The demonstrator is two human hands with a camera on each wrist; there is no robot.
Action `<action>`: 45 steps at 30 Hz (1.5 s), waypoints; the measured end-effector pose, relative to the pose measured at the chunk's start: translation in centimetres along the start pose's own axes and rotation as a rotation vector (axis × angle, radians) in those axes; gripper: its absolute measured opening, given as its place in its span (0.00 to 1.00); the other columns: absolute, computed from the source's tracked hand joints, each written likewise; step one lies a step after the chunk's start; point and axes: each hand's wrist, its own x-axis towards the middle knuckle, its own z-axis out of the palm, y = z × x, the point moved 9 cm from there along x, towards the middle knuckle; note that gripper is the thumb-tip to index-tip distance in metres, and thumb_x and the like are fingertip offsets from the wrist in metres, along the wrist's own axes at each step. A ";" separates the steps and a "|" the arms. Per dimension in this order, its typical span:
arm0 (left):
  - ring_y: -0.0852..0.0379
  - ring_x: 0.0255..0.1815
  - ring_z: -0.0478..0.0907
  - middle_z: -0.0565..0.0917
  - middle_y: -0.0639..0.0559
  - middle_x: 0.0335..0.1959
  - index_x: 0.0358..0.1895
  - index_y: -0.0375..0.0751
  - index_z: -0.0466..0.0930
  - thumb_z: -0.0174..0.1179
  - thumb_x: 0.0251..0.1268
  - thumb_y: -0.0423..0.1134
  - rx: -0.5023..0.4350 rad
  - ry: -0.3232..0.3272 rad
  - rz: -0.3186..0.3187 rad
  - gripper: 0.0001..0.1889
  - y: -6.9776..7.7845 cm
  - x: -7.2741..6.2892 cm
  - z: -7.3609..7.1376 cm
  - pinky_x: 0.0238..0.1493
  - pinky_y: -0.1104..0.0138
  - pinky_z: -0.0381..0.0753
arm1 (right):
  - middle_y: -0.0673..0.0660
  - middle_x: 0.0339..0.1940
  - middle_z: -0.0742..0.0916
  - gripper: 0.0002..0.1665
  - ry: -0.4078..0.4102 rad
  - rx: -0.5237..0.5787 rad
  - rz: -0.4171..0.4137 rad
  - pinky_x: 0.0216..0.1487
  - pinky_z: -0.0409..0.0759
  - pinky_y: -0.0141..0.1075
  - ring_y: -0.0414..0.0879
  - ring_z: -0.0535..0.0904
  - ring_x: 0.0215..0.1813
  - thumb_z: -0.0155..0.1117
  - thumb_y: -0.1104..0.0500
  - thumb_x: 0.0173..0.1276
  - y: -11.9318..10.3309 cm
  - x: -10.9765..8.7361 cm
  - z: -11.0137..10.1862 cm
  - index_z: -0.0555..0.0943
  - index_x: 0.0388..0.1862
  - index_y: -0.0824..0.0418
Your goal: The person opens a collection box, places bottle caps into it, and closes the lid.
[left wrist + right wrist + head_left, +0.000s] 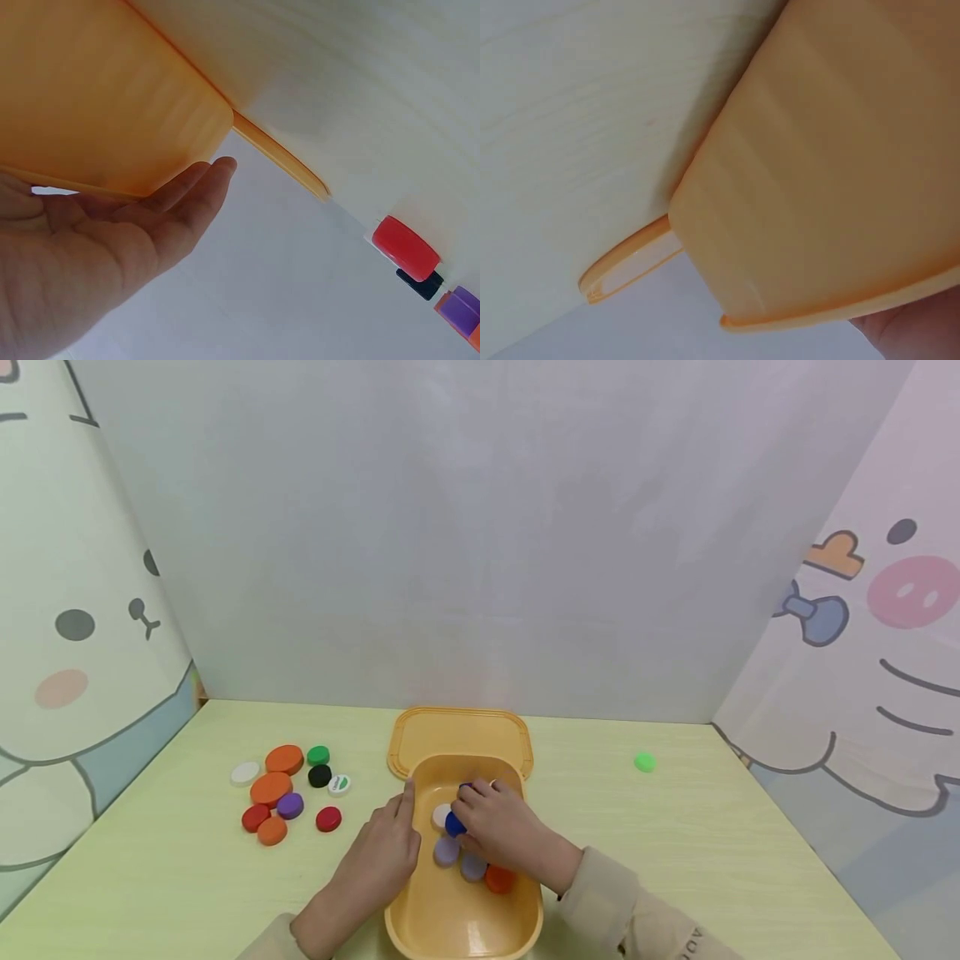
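Note:
A yellow-orange plastic box (465, 935) stands in front of me with several bottle caps inside. My left hand (381, 852) holds its left wall, fingers along the outside in the left wrist view. Over the inside of the box, my right hand (501, 828) pinches a blue bottle cap (454, 825) between thumb and fingers. Around it lie a white cap (441, 816), two lavender caps (447, 852) and an orange-red cap (500, 879). More blue shows behind the right fingers. In the right wrist view the box wall (840, 165) hides most of that hand.
The box's flat lid (459, 735) lies behind it. On the left of the table is a group of caps, among them large orange ones (272, 790), a purple one (290, 806) and a red one (328, 819). One bright green cap (645, 762) lies at the right.

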 end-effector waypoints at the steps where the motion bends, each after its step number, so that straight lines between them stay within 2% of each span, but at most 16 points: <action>1: 0.45 0.50 0.75 0.73 0.38 0.57 0.67 0.30 0.57 0.49 0.61 0.36 0.001 -0.004 -0.001 0.30 0.0 0.0 0.0 0.49 0.53 0.76 | 0.47 0.41 0.81 0.20 -0.009 0.002 -0.003 0.36 0.73 0.33 0.42 0.74 0.44 0.59 0.39 0.59 -0.1 0.0 0.1 0.78 0.42 0.51; 8: 0.45 0.50 0.75 0.73 0.39 0.57 0.67 0.30 0.57 0.48 0.61 0.36 -0.002 -0.003 0.000 0.30 0.0 0.0 0.1 0.48 0.53 0.77 | 0.48 0.40 0.80 0.20 -0.046 0.021 -0.008 0.38 0.73 0.34 0.43 0.74 0.44 0.58 0.39 0.60 -0.4 0.1 0.8 0.79 0.41 0.52; 15: 0.46 0.48 0.76 0.74 0.39 0.56 0.67 0.30 0.57 0.49 0.61 0.36 0.004 0.009 0.006 0.30 -0.1 0.0 0.1 0.47 0.54 0.77 | 0.48 0.44 0.80 0.22 -0.094 0.040 0.005 0.42 0.75 0.34 0.43 0.74 0.48 0.56 0.39 0.61 -0.1 0.1 1.2 0.78 0.44 0.52; 22: 0.46 0.48 0.76 0.74 0.39 0.56 0.67 0.30 0.56 0.49 0.60 0.35 0.002 0.010 0.007 0.31 -0.1 0.0 0.0 0.47 0.55 0.77 | 0.47 0.44 0.80 0.19 -0.064 0.077 0.061 0.44 0.74 0.37 0.43 0.75 0.46 0.58 0.40 0.61 1.3 0.0 0.2 0.77 0.43 0.51; 25: 0.46 0.49 0.75 0.73 0.39 0.57 0.68 0.30 0.55 0.49 0.61 0.36 0.001 0.002 0.002 0.31 -0.1 0.0 0.0 0.49 0.54 0.77 | 0.48 0.43 0.81 0.18 -0.021 0.107 0.076 0.46 0.75 0.37 0.44 0.75 0.46 0.61 0.43 0.59 2.2 -0.2 -0.3 0.77 0.43 0.51; 29: 0.46 0.50 0.75 0.73 0.39 0.57 0.68 0.31 0.54 0.49 0.61 0.36 -0.003 -0.016 -0.006 0.31 -0.2 0.1 0.2 0.50 0.54 0.76 | 0.49 0.41 0.81 0.18 0.033 0.134 0.099 0.40 0.76 0.35 0.45 0.75 0.44 0.64 0.46 0.57 3.5 -0.6 -0.9 0.78 0.44 0.53; 34: 0.45 0.51 0.75 0.72 0.38 0.58 0.68 0.31 0.54 0.48 0.62 0.36 -0.007 -0.027 -0.011 0.31 -0.2 0.1 0.3 0.51 0.53 0.76 | 0.50 0.38 0.80 0.15 0.053 0.152 0.155 0.35 0.72 0.35 0.45 0.72 0.38 0.64 0.48 0.57 5.6 -1.3 -1.3 0.78 0.39 0.55; 45: 0.45 0.51 0.75 0.72 0.39 0.58 0.68 0.31 0.54 0.48 0.62 0.36 -0.008 -0.025 -0.011 0.31 -0.1 0.0 0.2 0.51 0.54 0.76 | 0.53 0.39 0.82 0.17 0.032 0.159 0.320 0.37 0.76 0.41 0.49 0.76 0.40 0.66 0.52 0.56 11.7 -4.1 0.9 0.79 0.41 0.58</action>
